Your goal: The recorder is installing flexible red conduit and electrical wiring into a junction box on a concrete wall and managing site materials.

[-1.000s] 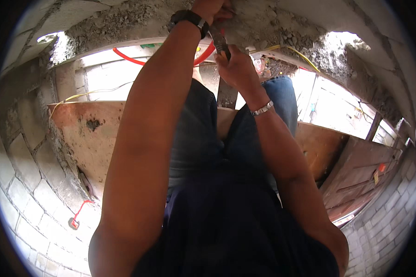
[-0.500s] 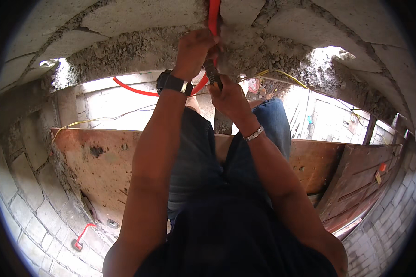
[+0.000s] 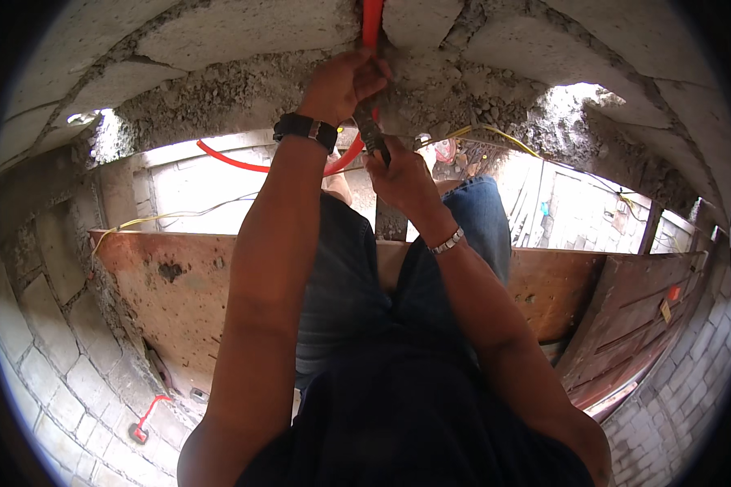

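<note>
A person's right hand (image 3: 404, 180) is closed around a dark hand tool (image 3: 369, 130) at the far middle of the scene, beside a red tube (image 3: 372, 26) that runs up across broken, rubbly masonry (image 3: 244, 89). The left hand (image 3: 337, 85) bends its fingers over the tube just beyond the tool; whether they are clamped on it, one cannot tell. That hand hides part of the tube and the tool's far tip. Nearer, the tube curves away to the left, passing behind the left wrist and its dark watch (image 3: 307, 128). A yellow cable (image 3: 512, 140) loops to the right. Across the scene, behind the forearms and jeans (image 3: 483, 215), stretches a stained wooden board (image 3: 170, 312), with a brown panelled door (image 3: 625, 325) at right. At near left, a short red tube (image 3: 148, 410) lies against grey blockwork (image 3: 89, 381).
</note>
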A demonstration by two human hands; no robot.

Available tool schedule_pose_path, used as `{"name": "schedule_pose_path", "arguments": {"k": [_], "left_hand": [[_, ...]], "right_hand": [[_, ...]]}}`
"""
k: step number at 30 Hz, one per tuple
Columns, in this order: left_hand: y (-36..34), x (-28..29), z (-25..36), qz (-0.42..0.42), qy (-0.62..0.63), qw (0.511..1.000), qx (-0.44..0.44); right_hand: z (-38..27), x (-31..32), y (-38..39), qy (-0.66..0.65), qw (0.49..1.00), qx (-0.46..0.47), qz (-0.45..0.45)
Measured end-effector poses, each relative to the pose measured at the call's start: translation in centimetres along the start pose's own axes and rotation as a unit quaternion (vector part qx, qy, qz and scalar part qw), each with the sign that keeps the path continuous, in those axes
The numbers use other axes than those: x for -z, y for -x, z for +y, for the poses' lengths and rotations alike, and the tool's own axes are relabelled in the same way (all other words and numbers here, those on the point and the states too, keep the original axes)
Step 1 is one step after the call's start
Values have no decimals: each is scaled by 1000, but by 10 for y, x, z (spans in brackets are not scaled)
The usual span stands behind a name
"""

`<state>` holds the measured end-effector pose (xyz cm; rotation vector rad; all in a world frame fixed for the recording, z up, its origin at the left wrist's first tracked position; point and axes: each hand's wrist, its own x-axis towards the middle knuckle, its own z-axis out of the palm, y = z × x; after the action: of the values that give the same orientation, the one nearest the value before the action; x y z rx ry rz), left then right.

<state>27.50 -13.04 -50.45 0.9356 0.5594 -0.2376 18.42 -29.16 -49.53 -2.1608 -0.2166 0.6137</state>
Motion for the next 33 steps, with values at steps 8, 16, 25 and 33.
{"name": "schedule_pose_path", "arguments": {"k": [8,16,25,33], "left_hand": [[2,2,6,-15,-14,1000,6],[4,2,3,-28,-17,999,-14],[-4,0,-2,-11,13,1000,-19],[-9,-4,-2,6,27,1000,-13]], "right_hand": [[-1,0,0,-8,1000,7,6],[1,0,0,-6,1000,11,6],[5,-2,0,-1,999,32,19],[8,1,-1,-30,1000,-3,-8]]}}
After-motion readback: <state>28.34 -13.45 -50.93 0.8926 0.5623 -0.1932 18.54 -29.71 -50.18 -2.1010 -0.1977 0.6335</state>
